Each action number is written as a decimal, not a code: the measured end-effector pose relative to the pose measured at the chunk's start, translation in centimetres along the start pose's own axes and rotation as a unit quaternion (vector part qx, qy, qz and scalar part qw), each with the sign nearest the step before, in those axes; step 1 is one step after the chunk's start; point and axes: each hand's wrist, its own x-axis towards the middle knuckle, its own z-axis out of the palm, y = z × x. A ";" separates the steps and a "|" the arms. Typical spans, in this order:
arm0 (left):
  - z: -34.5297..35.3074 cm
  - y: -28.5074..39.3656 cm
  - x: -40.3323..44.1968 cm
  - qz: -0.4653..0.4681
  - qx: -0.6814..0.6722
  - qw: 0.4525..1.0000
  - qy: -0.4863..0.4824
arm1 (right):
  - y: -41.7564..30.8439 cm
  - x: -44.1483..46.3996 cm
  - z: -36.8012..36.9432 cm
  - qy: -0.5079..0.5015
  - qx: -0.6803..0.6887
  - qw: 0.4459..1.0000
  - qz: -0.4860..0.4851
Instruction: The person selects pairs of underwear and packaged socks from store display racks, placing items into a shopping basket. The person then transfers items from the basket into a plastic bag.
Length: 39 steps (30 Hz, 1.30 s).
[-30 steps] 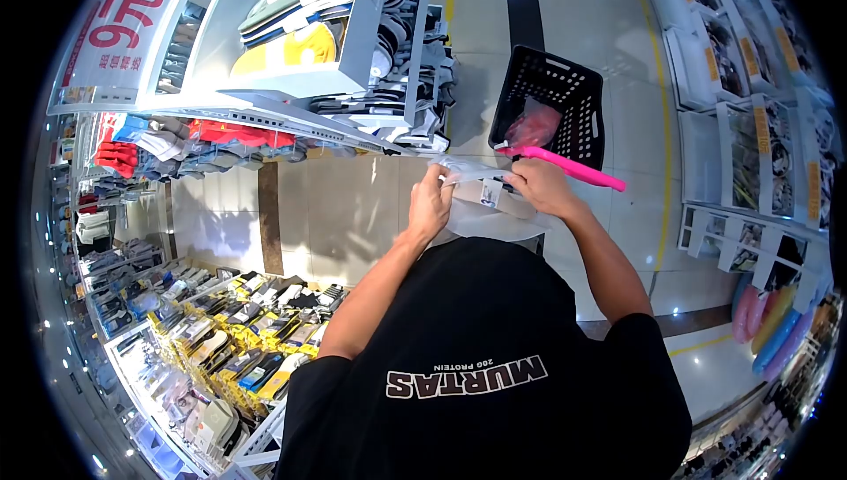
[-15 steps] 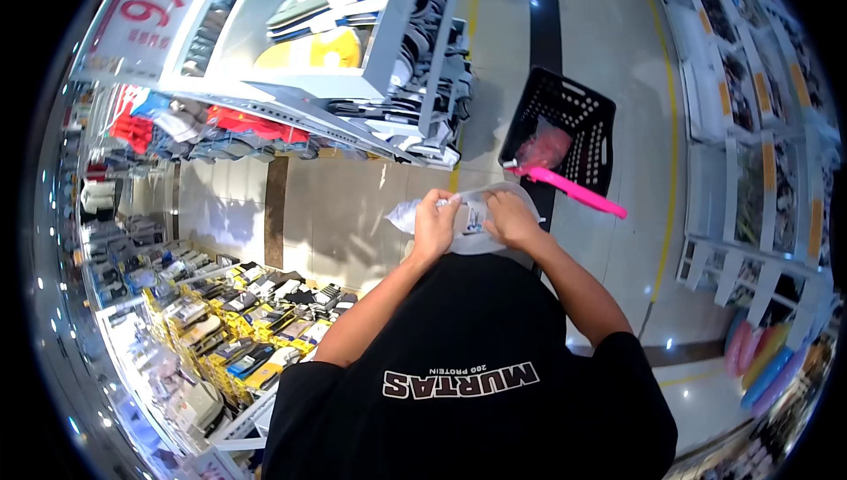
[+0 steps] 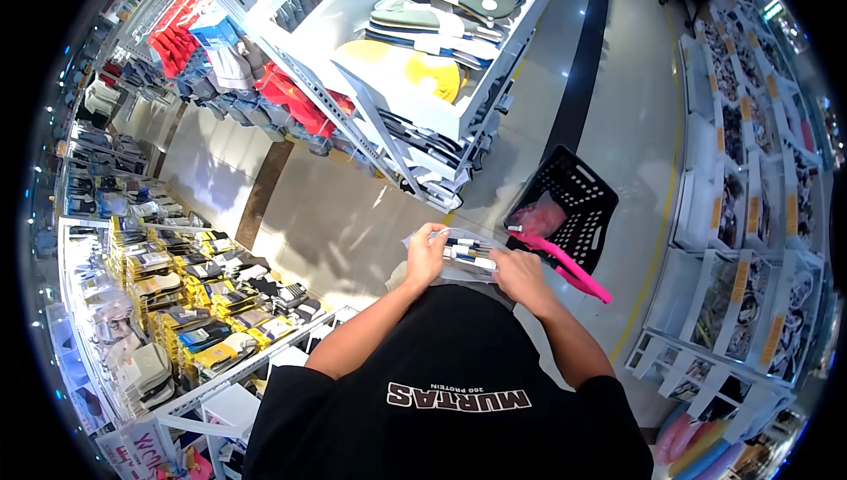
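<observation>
In front of my black shirt I hold a translucent plastic bag [image 3: 459, 275] with its mouth spread. My left hand [image 3: 426, 257] pinches the bag's left edge between thumb and fingers. My right hand [image 3: 520, 274] grips the right edge, fingers curled. Inside the bag lie several flat items [image 3: 468, 254] with dark and white edges, stacked together; their kind is too small to make out. Just beyond my right hand stands a black shopping basket [image 3: 587, 206] with a bright pink handle [image 3: 565, 268]. A clear packet with something red [image 3: 540, 215] lies in the basket.
A white display rack [image 3: 388, 83] holding slippers or insoles stands ahead, with hanging socks [image 3: 304, 109] beside it. To the left is a low bin of packaged socks [image 3: 203, 303]. White shelves [image 3: 750, 242] line the right side of the tiled aisle [image 3: 631, 118].
The bag's mouth now shows wider, with the stacked items visible inside. My hands sit slightly lower and farther right. The view has turned, so the racks and basket appear shifted.
</observation>
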 end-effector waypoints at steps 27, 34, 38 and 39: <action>-9.2 2.8 7.2 -0.053 -0.080 0.982 -0.162 | -1.0 32.3 -34.6 0.274 0.102 0.956 -0.017; -9.5 3.0 7.9 0.015 -0.118 0.987 -0.109 | -1.4 29.1 -29.7 0.496 -0.077 0.856 -0.124; -9.4 2.7 8.4 -0.073 -0.149 0.975 -0.145 | -7.7 15.8 -23.6 0.205 0.361 0.898 -0.144; -9.1 2.4 8.5 -0.078 -0.148 0.975 -0.147 | -8.6 13.3 -21.9 0.105 0.378 0.906 -0.162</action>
